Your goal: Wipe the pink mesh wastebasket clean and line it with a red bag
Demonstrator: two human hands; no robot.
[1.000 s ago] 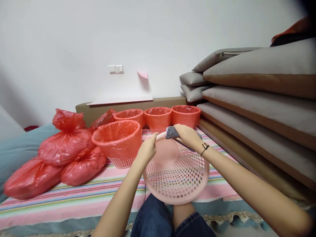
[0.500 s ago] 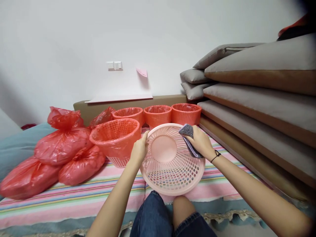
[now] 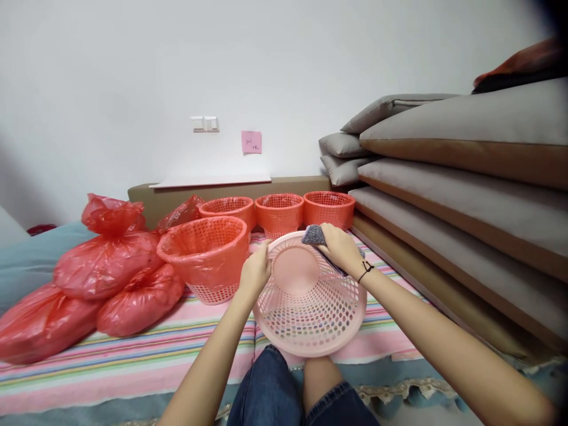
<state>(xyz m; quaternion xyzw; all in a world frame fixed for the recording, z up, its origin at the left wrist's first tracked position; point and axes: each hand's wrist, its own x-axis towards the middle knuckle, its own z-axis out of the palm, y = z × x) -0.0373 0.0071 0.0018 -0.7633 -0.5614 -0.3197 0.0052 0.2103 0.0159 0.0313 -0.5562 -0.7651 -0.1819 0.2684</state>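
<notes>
A pale pink plastic basket [image 3: 310, 313] with a slotted wall is tilted so that its open mouth faces me, just above my knees. My left hand [image 3: 256, 267] grips its rim on the left side. In my right hand [image 3: 341, 251] is a dark grey cloth [image 3: 314, 235], pressed against the upper right rim and wall; part of the cloth is hidden under the fingers. Left of the basket stands a red basket [image 3: 226, 293] lined with a red plastic bag.
Several tied red plastic bags [image 3: 137, 302] are heaped at the left. More red baskets [image 3: 278, 214] stand along the back. Grey cushions [image 3: 461, 183] are stacked at the right. A striped cloth [image 3: 177, 349] covers the surface. A pink note [image 3: 251, 142] is on the wall.
My right hand has slid left along the basket's upper rim with the cloth. My left hand keeps its hold on the left rim. The wall note now lies flat.
</notes>
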